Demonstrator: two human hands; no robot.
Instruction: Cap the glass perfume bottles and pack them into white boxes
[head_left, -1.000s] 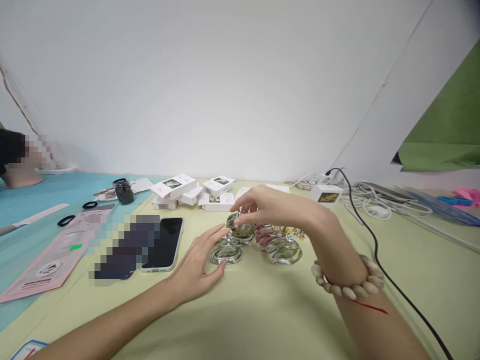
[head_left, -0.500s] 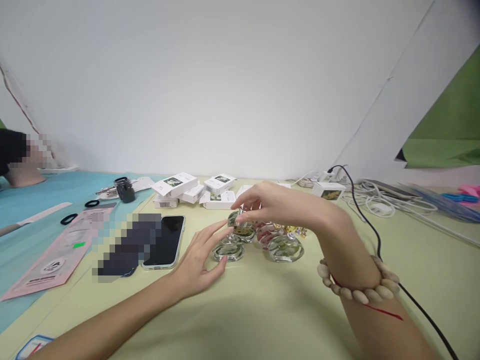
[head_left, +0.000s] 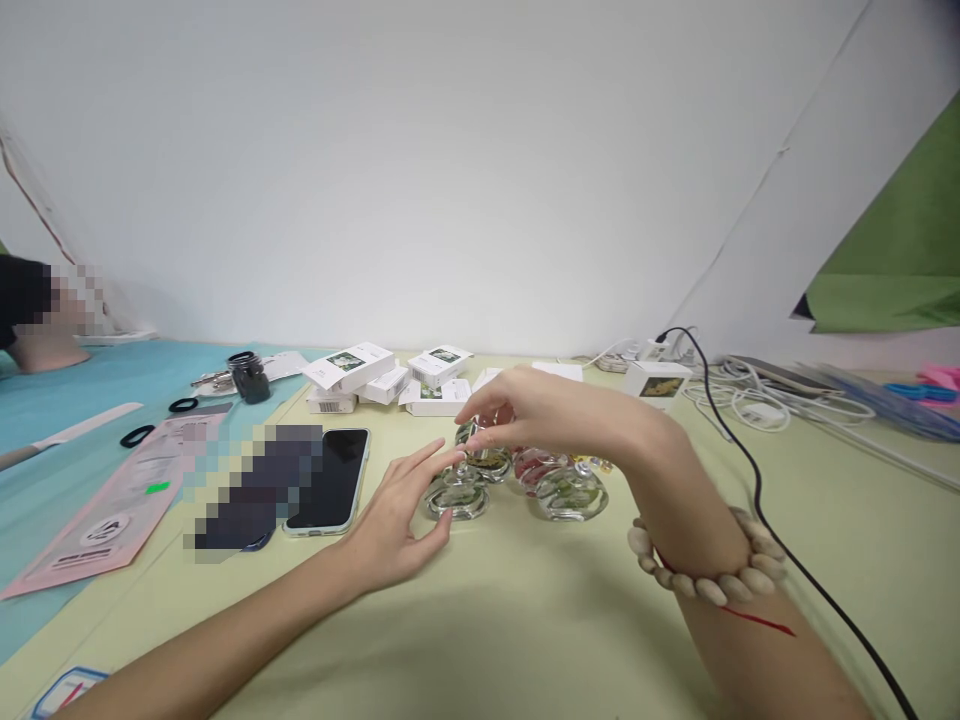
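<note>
Several flattened round clear glass bottles stand together on the table. My left hand (head_left: 405, 515), fingers stretched and thumb apart, lies around the left side of the front-left bottle (head_left: 456, 500) with greenish contents. Over the same bottle's neck, my right hand (head_left: 510, 412) reaches in from the right, its fingers curled down. Its thumb and index tips come close together by the neck; anything between them is too small to make out. Partly under that hand are a darker yellow-green bottle (head_left: 491, 465) and a red bottle (head_left: 534, 470). Another green bottle (head_left: 571, 495) stands front right.
White boxes (head_left: 349, 368) are piled at the back left; another box (head_left: 656, 385) stands at the right. A phone (head_left: 330, 480) lies left of my left hand. White cables (head_left: 757, 405) and a black cable (head_left: 757, 480) cross the right. A dark jar (head_left: 249, 378) stands on blue cloth.
My right hand has shifted slightly left and down, bringing its fingertips closer to the front-left bottle's neck. My left hand and the bottles stay in place.
</note>
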